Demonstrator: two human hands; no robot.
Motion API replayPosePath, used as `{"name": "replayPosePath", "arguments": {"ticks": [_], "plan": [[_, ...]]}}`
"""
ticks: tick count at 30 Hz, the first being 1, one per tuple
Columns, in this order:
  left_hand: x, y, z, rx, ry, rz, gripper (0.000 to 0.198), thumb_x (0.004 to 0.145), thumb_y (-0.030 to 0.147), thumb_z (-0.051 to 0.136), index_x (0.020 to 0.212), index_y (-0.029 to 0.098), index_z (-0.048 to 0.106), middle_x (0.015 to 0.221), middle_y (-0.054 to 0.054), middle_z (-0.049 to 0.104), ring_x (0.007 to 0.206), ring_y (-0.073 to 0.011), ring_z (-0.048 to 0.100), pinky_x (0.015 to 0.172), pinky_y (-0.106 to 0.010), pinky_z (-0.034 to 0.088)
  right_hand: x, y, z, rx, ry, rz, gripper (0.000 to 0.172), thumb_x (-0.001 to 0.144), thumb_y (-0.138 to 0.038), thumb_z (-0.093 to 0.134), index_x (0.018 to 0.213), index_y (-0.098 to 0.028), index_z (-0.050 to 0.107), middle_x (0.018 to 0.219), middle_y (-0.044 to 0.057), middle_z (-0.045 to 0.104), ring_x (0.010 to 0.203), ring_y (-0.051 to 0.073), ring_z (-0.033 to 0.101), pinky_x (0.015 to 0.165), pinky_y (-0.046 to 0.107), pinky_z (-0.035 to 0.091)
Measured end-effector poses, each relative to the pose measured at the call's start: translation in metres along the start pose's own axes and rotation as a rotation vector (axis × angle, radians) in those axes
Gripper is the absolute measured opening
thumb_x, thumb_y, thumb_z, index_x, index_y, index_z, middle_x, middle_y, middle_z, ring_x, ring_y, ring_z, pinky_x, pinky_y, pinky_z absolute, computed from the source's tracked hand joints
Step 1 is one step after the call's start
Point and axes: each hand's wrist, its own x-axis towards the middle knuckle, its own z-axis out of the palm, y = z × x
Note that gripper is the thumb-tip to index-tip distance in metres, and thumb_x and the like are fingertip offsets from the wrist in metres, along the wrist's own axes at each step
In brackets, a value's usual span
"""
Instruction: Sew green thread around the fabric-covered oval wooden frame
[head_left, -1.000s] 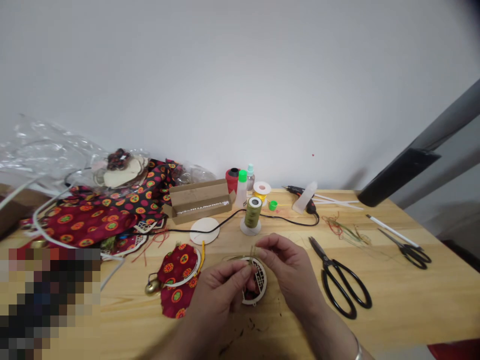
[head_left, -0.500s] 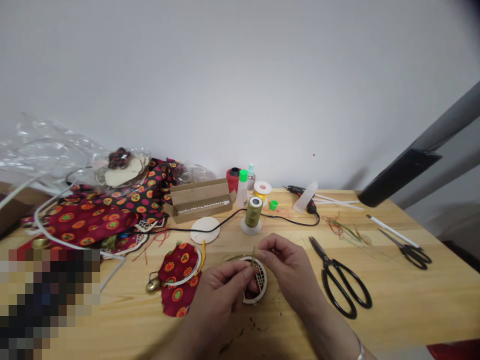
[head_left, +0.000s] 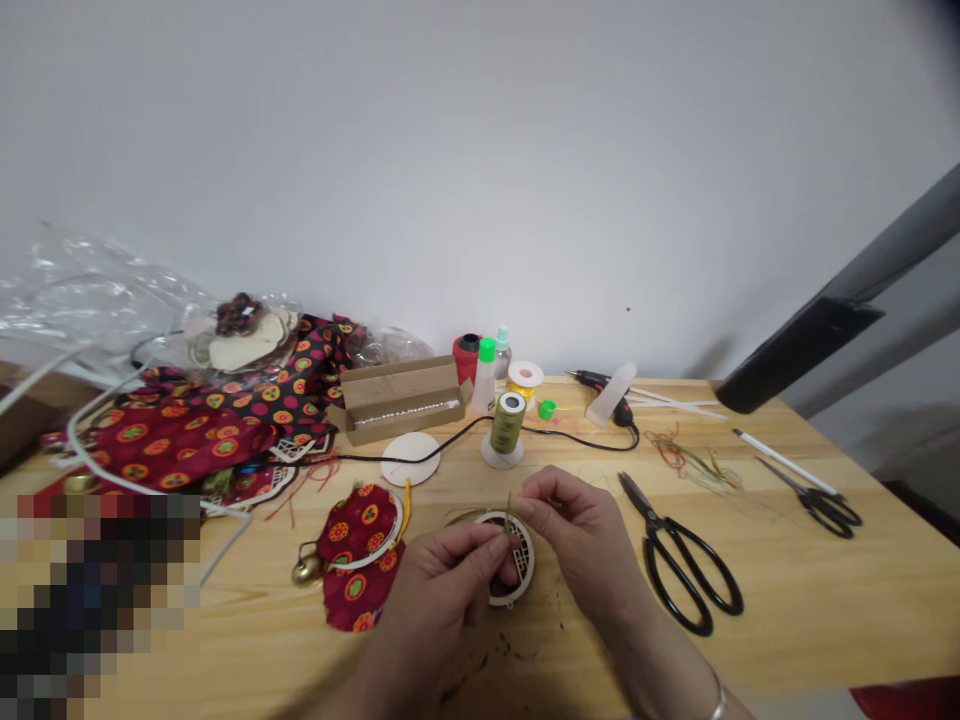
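Note:
My left hand [head_left: 457, 570] pinches a strand of olive-green thread [head_left: 509, 508] between thumb and fingers. Close beside it, the thumb and forefinger of my right hand [head_left: 570, 530] pinch the same thread a little higher. Beneath the hands is a round white lattice frame [head_left: 526, 567], partly hidden by my left fingers. An olive-green thread spool [head_left: 508, 425] stands upright just beyond. Left of my left hand lie red patterned fabric pieces [head_left: 364, 525], one with a white ring, and a brass bell [head_left: 306, 569].
Large black-handled scissors [head_left: 679, 560] lie at right, smaller scissors [head_left: 817, 505] farther out. A black cord [head_left: 450, 440] crosses behind the hands from a glue gun [head_left: 600, 385]. An open cardboard box [head_left: 401, 405], bottles [head_left: 486, 375] and patterned cloth [head_left: 187, 420] line the back and left.
Almost nothing differs. Both hands keep their pinch on the thread, and the right hand has shifted very slightly.

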Motion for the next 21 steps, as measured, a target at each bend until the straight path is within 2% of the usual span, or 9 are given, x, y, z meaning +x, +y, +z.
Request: {"name": "replayPosePath", "arguments": {"ticks": [4, 9, 13, 17, 21], "plan": [[0.001, 0.000, -0.001, 0.014, 0.006, -0.019, 0.031, 0.069, 0.043, 0.072, 0.061, 0.014, 0.070, 0.053, 0.001, 0.057, 0.040, -0.0045, 0.028, 0.040, -0.021, 0.016, -0.001, 0.002, -0.001, 0.003, 0.002, 0.002, 0.018, 0.068, -0.029, 0.070, 0.059, -0.019, 0.059, 0.050, -0.003, 0.056, 0.049, 0.012, 0.049, 0.047, 0.023, 0.040], [-0.001, 0.000, 0.000, -0.001, 0.008, -0.007, 0.030, 0.071, 0.041, 0.072, 0.060, 0.013, 0.070, 0.052, 0.001, 0.056, 0.041, -0.0042, 0.030, 0.040, -0.021, 0.015, -0.001, 0.003, 0.001, 0.020, -0.002, 0.015, 0.018, 0.069, -0.030, 0.070, 0.060, -0.019, 0.058, 0.050, -0.004, 0.055, 0.048, 0.011, 0.049, 0.048, 0.023, 0.041], [-0.002, 0.000, 0.000, -0.025, 0.022, 0.000, 0.027, 0.071, 0.039, 0.072, 0.062, 0.014, 0.071, 0.054, 0.001, 0.059, 0.040, -0.0031, 0.029, 0.039, -0.020, 0.014, 0.000, 0.005, 0.000, 0.008, 0.054, 0.021, 0.020, 0.071, -0.034, 0.069, 0.063, -0.017, 0.061, 0.055, -0.003, 0.056, 0.051, 0.011, 0.049, 0.050, 0.023, 0.041], [-0.002, 0.000, 0.001, -0.027, 0.023, -0.002, 0.026, 0.072, 0.038, 0.071, 0.064, 0.014, 0.071, 0.055, 0.001, 0.060, 0.039, -0.0027, 0.029, 0.039, -0.019, 0.016, 0.001, 0.007, -0.005, -0.009, 0.090, -0.027, 0.019, 0.073, -0.034, 0.069, 0.069, -0.017, 0.062, 0.061, -0.003, 0.056, 0.056, 0.010, 0.047, 0.053, 0.022, 0.041], [-0.002, 0.001, 0.002, -0.031, 0.024, -0.003, 0.026, 0.072, 0.039, 0.072, 0.063, 0.014, 0.071, 0.053, 0.002, 0.058, 0.039, -0.0022, 0.028, 0.039, -0.019, 0.014, 0.001, 0.007, -0.010, -0.104, 0.059, -0.113, 0.012, 0.075, -0.028, 0.065, 0.073, -0.018, 0.062, 0.067, -0.001, 0.058, 0.062, 0.012, 0.050, 0.059, 0.024, 0.042]]}}
